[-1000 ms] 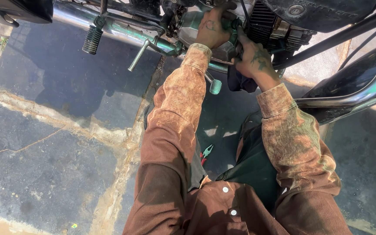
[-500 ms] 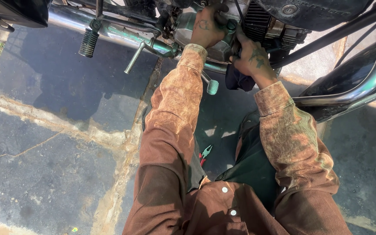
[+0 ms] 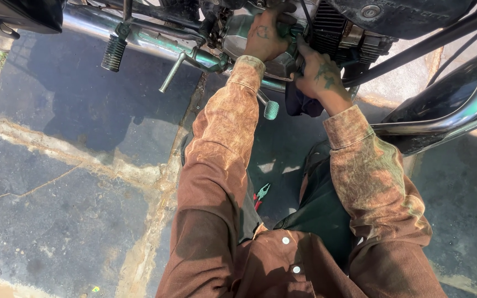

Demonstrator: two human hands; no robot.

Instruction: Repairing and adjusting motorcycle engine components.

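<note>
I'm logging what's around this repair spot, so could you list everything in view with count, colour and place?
motorcycle engine: one, dark grey and silver, top centre
exhaust pipe: one, chrome, top left
footpeg: one, black ribbed rubber, upper left
kick lever: one, silver, below the exhaust pipe
green-tipped lever: one, silver with green end, under the engine
dark cloth: one, navy, beneath the right hand
pliers: one, red and green handles, on the ground between the arms
stone paving: grey slabs, left and below
left hand: on the engine case
right hand: on the engine, over the cloth
sleeves: two, stained brown
</note>
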